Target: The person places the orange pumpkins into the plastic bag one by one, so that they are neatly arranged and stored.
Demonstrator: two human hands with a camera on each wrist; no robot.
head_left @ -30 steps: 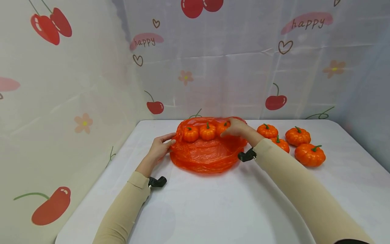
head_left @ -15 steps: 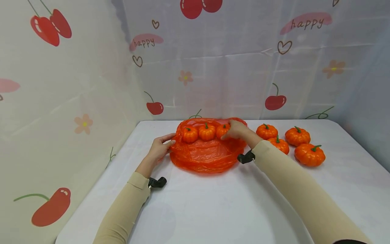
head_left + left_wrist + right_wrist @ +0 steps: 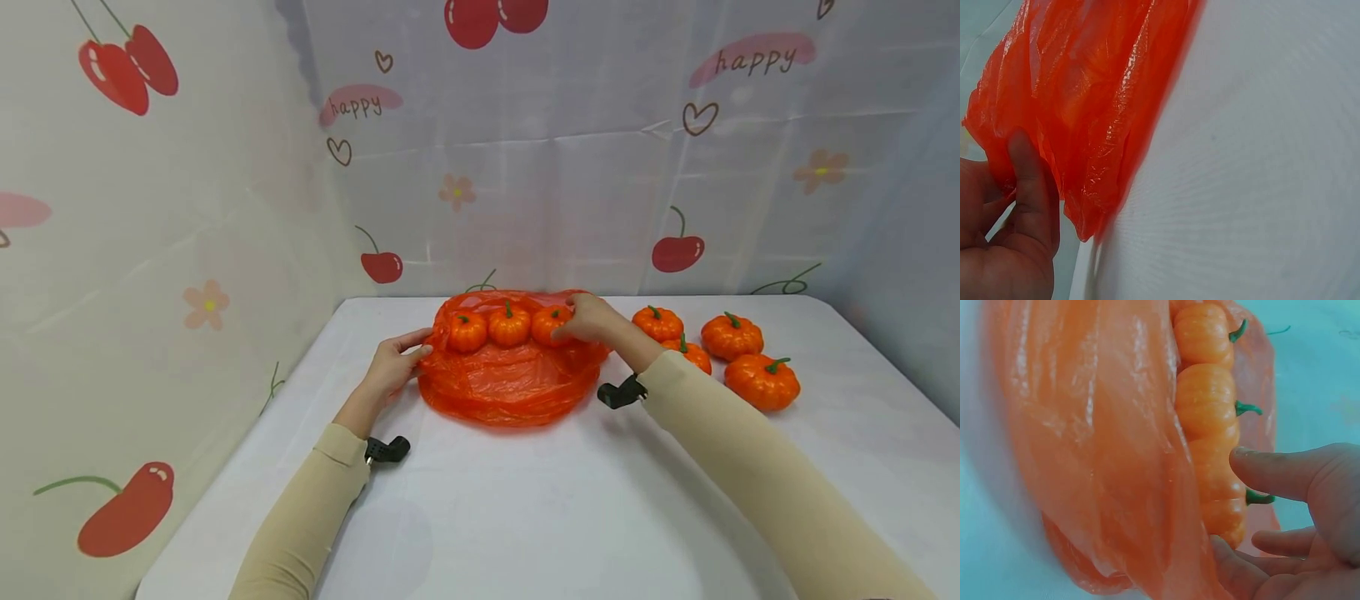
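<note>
An orange-red plastic bag [image 3: 510, 392] lies with its mouth spread, and three small orange pumpkins with green stems sit in a row in it. My left hand [image 3: 392, 367] pinches the bag's left rim between thumb and fingers, seen closer in the left wrist view. My right hand [image 3: 596, 322] is at the right pumpkin [image 3: 546, 325] of the row. In the right wrist view its thumb [image 3: 1272, 472] lies loosely over that pumpkin's edge, with a fingertip beside its end. Left of it sit the middle pumpkin [image 3: 509, 325] and the left pumpkin [image 3: 468, 332].
Several more pumpkins stand right of the bag, among them a rear one [image 3: 657, 323], one partly behind my right arm [image 3: 693, 354], and a front one [image 3: 762, 383]. The white table [image 3: 480, 517] meets a cherry-patterned cloth [image 3: 555, 208] at the back.
My right hand has drawn slightly to the right, and more of the right pumpkin shows. The pumpkin stays in the row. My left hand keeps its place on the bag rim.
</note>
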